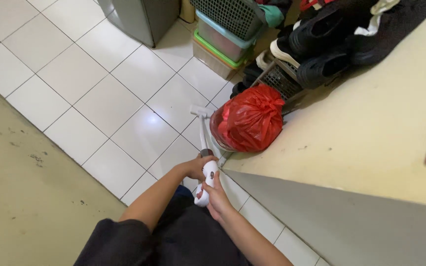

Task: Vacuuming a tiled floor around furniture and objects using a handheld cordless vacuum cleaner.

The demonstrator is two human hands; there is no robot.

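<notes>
A white stick vacuum [204, 143] stands on the white tiled floor, its flat head [201, 112] next to a tied red plastic bag [249, 118]. My left hand [196, 166] wraps around the upper part of the white handle [208, 177]. My right hand [216, 197] grips the lower end of the same handle, close to my body. My lap in dark clothing fills the bottom centre.
A shoe rack [282, 79] with black shoes [321, 44] stands behind the bag against a cream wall [371, 138]. Stacked plastic baskets [225, 24] and a grey cabinet [141, 17] lie further back. A beige wall [25, 197] borders the left.
</notes>
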